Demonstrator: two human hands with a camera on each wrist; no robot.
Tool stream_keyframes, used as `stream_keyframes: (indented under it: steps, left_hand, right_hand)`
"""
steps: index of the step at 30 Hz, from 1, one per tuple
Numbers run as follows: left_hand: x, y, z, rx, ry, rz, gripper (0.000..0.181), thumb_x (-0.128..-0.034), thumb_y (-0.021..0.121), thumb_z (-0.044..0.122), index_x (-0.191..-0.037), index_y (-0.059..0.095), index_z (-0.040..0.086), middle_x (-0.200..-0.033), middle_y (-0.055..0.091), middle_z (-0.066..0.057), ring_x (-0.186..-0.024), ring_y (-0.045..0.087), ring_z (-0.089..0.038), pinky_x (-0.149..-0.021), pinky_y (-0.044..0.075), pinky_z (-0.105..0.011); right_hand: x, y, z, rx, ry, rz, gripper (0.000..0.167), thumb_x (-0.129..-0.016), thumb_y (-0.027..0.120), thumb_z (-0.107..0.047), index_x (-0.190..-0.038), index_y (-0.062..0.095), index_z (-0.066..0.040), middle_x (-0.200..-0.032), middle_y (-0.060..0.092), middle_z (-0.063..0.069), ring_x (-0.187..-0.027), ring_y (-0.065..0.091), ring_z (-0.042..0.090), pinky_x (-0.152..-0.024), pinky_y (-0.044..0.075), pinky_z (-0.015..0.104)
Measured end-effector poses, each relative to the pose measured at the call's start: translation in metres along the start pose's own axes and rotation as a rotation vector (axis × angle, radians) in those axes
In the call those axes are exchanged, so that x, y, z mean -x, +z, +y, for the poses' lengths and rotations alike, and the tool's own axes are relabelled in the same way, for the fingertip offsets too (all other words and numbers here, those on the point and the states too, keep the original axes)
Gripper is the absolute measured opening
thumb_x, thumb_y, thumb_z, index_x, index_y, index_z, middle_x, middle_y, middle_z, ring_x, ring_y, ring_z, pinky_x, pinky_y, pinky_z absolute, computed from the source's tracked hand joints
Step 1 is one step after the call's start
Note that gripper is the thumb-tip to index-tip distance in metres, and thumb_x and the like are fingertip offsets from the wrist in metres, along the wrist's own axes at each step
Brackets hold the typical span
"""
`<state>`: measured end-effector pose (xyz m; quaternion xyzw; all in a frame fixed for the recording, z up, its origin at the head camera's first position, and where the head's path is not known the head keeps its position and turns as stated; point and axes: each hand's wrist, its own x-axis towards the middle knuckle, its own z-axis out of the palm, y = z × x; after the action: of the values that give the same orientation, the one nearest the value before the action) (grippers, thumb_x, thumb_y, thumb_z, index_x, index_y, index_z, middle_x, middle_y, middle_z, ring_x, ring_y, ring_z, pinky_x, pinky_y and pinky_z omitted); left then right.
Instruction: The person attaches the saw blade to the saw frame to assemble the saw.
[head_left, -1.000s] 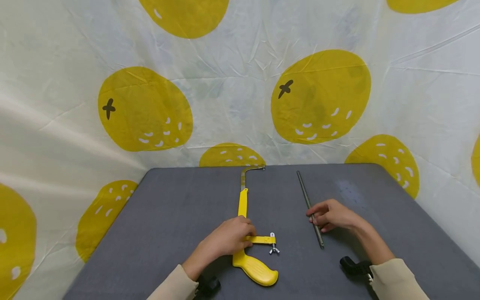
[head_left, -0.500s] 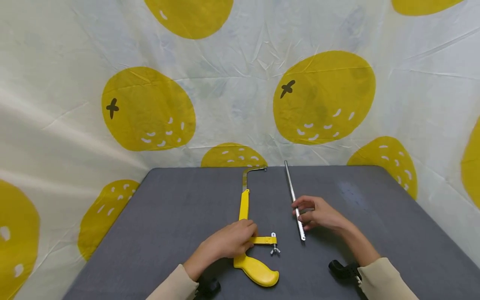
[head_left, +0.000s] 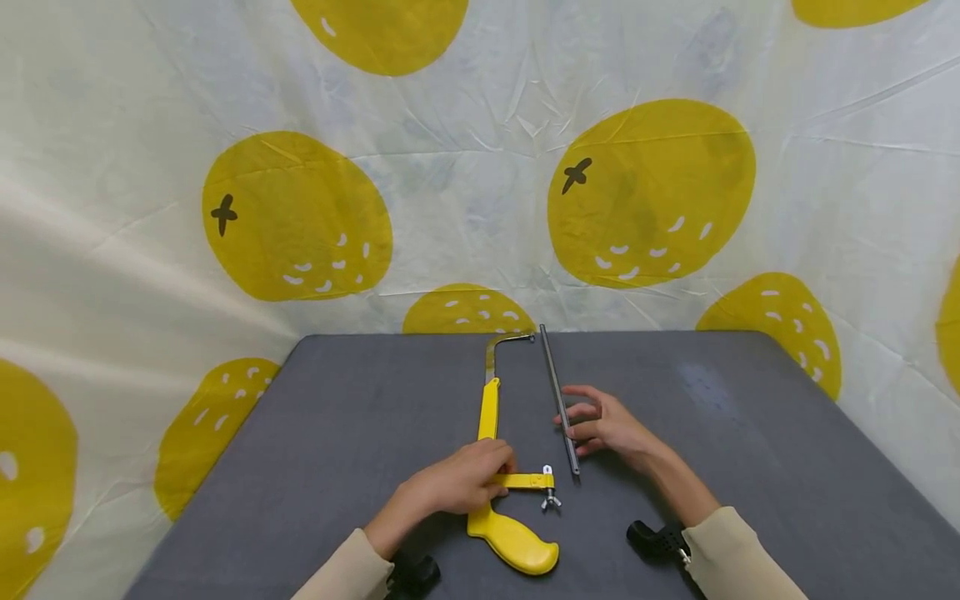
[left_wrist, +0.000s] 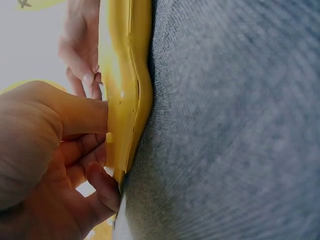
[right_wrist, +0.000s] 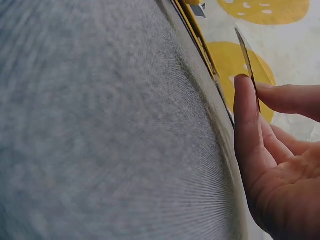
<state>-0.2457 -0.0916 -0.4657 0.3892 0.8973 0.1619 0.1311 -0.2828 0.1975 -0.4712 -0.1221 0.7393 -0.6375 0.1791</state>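
Steadying one yellow hacksaw frame (head_left: 489, 402) with a moulded yellow handle (head_left: 517, 544), the left grip (head_left: 468, 477) curls closely round the shaft beside the short yellow crosspiece (head_left: 525, 481), while the right grip (head_left: 611, 429) pinches one slim, straight grey metal strip (head_left: 555, 385) above the grey fabric-covered bench (head_left: 375, 433), just right of the frame. Handling, as judged: hold the frame flat, pinch the strip by its faces and turn it parallel to the shaft before bringing it closer. Not discernible: teeth along the strip, the shaft portion under the left grip, the handle's end cropped from the left wrist view.
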Motion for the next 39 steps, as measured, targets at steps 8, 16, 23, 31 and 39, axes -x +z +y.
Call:
stream_keyframes:
  steps: [8, 16, 23, 31, 39]
  left_hand:
    - [0.0021, -0.0062, 0.0038, 0.033, -0.005, -0.013, 0.012, -0.0998, 0.069, 0.017, -0.109, 0.061, 0.019, -0.098, 0.056, 0.008, -0.086, 0.048, -0.006, -0.082, 0.045, -0.022]
    - [0.0015, -0.0057, 0.0013, 0.035, 0.013, -0.011, 0.012, -0.1001, 0.069, 0.017, -0.109, 0.061, 0.019, -0.098, 0.056, 0.008, -0.087, 0.048, -0.005, -0.082, 0.044, -0.021]
    - [0.0015, -0.0059, 0.0006, 0.038, 0.015, -0.008, 0.012, -0.0999, 0.069, 0.018, -0.108, 0.061, 0.019, -0.098, 0.056, 0.008, -0.087, 0.048, -0.005, -0.082, 0.044, -0.021]
    - [0.0010, -0.0043, -0.0015, 0.041, 0.018, -0.008, 0.011, -0.1002, 0.069, 0.018, -0.108, 0.061, 0.020, -0.097, 0.056, 0.009, -0.087, 0.048, -0.005, -0.082, 0.043, -0.021]
    - [0.0013, -0.0043, -0.0013, 0.057, 0.019, -0.006, 0.011, -0.0998, 0.069, 0.017, -0.107, 0.061, 0.020, -0.099, 0.057, 0.008, -0.088, 0.048, -0.006, -0.083, 0.044, -0.022]
  right_hand:
    - [0.0005, 0.0004, 0.0047, -0.010, -0.002, -0.035, 0.077, -0.094, 0.067, 0.001, -0.160, 0.026, 0.000, -0.130, 0.066, 0.027, -0.081, 0.070, 0.013, -0.066, 0.061, 0.032]
    - [-0.0005, -0.0004, 0.0047, -0.012, 0.005, -0.066, 0.078, -0.094, 0.067, 0.001, -0.160, 0.027, 0.001, -0.129, 0.066, 0.027, -0.082, 0.069, 0.013, -0.065, 0.061, 0.031]
    - [-0.0004, -0.0004, 0.0040, -0.014, -0.004, -0.077, 0.077, -0.094, 0.067, 0.000, -0.160, 0.026, 0.002, -0.130, 0.065, 0.029, -0.084, 0.069, 0.013, -0.066, 0.061, 0.031]
    - [-0.0006, 0.0001, 0.0053, -0.005, -0.004, -0.076, 0.077, -0.094, 0.067, 0.000, -0.160, 0.026, 0.002, -0.130, 0.064, 0.031, -0.085, 0.070, 0.013, -0.066, 0.061, 0.031]
    - [-0.0022, 0.0004, 0.0053, -0.012, 0.019, -0.067, 0.078, -0.093, 0.068, 0.000, -0.160, 0.027, 0.000, -0.127, 0.068, 0.025, -0.085, 0.070, 0.013, -0.065, 0.061, 0.031]
